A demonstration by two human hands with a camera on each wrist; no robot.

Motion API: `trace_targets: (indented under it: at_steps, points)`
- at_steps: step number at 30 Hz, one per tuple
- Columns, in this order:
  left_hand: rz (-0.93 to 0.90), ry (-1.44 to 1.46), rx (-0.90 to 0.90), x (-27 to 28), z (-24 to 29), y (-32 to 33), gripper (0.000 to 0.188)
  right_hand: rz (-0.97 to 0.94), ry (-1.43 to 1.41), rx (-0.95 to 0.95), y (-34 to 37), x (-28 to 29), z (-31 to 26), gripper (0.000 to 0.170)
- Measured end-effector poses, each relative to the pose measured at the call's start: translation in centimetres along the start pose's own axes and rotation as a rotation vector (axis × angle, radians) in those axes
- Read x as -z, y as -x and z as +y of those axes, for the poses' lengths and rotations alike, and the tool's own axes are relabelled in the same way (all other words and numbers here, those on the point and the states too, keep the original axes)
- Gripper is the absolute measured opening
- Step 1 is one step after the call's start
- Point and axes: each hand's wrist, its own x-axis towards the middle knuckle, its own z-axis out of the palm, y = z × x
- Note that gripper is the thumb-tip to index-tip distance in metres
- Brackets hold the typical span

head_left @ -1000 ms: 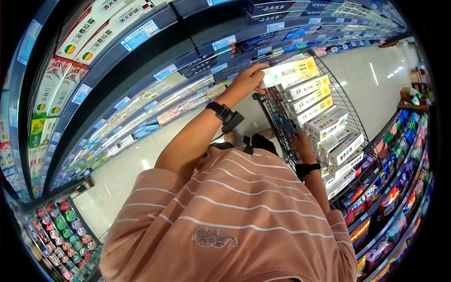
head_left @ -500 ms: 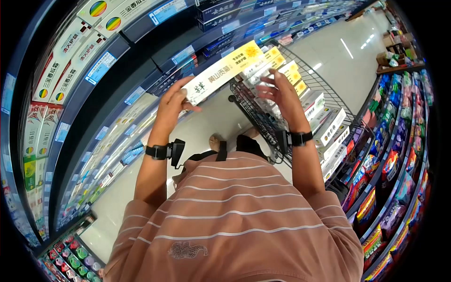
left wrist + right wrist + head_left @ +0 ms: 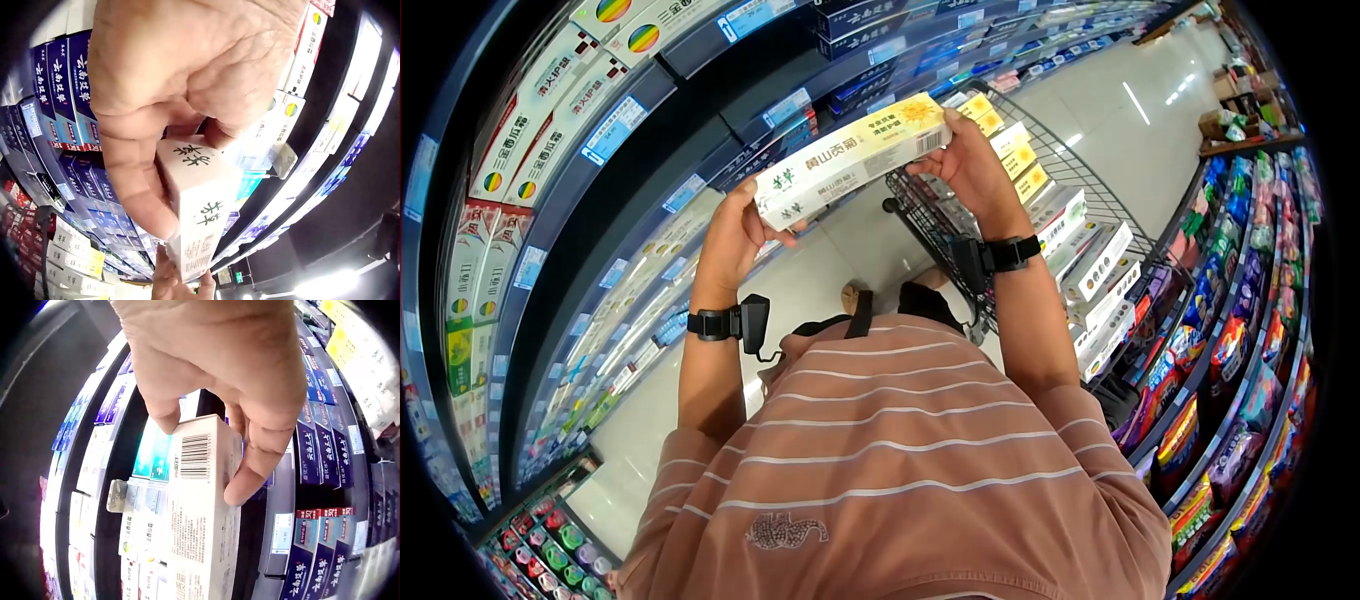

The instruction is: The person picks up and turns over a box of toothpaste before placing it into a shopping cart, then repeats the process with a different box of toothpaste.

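Crosswise, the box spans between both gripping hands

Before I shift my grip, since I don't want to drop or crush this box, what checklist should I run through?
1. Left hand gripping one end of the box: ok.
2. Right hand gripping the other end: ok.
3. Barcode clear of fingers: ok.
4. Box resting in the cart: not ok, it is held up outside.
5. Use-by date readable: cannot tell, the print is too small.
6. Contents intact: cannot tell, they are out of sight.
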Motion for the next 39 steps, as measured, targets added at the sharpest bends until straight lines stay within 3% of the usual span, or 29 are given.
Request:
trace_targets:
  at_steps: [10,39]
  points:
    - [0.223,0.063,0.017,0.5,-0.5,0.2,0.054,0.018,0.061,-0.024,0.4,-2.2,0.9,0.048]
    - [0.257,0.091,0.027,4.5,-1.5,-0.5,0.06,-0.007,0.09,-0.11,-0.4,-4.4,2.0,0.051]
